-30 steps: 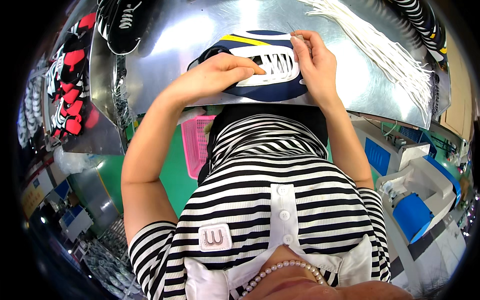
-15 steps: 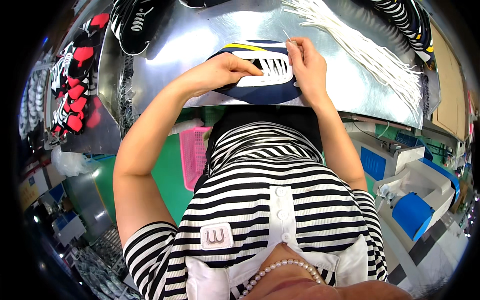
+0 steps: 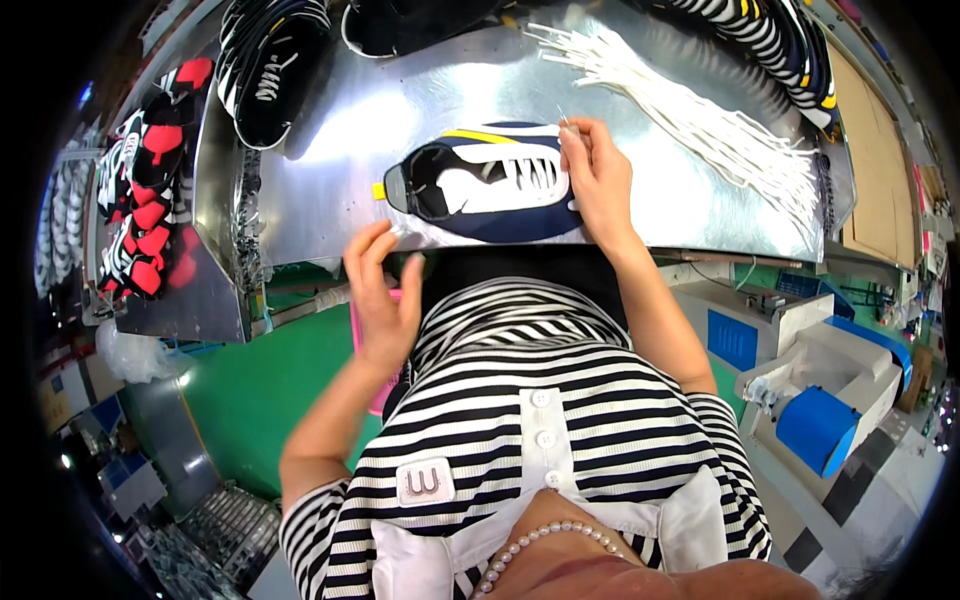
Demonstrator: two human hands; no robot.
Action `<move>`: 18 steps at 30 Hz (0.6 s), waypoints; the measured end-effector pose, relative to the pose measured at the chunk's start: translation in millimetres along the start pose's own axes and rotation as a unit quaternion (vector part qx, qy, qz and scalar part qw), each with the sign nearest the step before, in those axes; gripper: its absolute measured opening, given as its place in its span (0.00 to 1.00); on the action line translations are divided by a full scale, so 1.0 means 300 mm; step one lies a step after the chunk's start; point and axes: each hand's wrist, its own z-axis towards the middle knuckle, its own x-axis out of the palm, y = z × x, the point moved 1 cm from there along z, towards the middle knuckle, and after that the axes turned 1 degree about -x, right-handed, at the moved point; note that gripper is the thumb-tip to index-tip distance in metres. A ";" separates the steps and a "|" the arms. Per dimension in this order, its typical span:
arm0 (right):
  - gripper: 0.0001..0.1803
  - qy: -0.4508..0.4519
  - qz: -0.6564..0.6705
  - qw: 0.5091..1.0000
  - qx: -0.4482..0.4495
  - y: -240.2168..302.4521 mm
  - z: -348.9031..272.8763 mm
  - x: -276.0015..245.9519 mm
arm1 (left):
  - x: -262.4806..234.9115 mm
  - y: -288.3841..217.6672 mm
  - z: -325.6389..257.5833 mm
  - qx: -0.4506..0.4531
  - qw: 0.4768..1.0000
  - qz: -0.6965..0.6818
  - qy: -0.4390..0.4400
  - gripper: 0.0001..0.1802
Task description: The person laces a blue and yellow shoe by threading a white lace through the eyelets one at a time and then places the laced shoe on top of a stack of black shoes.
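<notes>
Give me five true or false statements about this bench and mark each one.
1. The right hand is at the toe end of the navy sneaker. True.
2. The left hand has its fingers inside the sneaker. False: the left hand is outside it, fingers spread.
3. A yellow tab sticks out at the sneaker's heel. True.
4. The bundle of laces is black. False: the bundle of laces is white.
5. The right hand pinches a thin needle-like thing. True.

Left hand (image 3: 384, 308) off the shoe (image 3: 490, 188)
</notes>
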 end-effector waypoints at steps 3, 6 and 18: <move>0.12 0.026 0.020 0.999 0.019 0.005 -0.008 0.017 | 0.070 -0.022 -0.038 -0.368 0.823 -0.433 0.003 0.34; 0.12 0.061 0.080 0.993 0.055 0.060 -0.011 0.039 | 0.117 0.098 -0.004 -0.430 0.555 -0.706 0.087 0.33; 0.08 -0.004 0.112 0.990 0.081 -0.032 0.175 -0.101 | -0.078 0.011 0.508 -0.161 0.974 -0.127 -0.100 0.17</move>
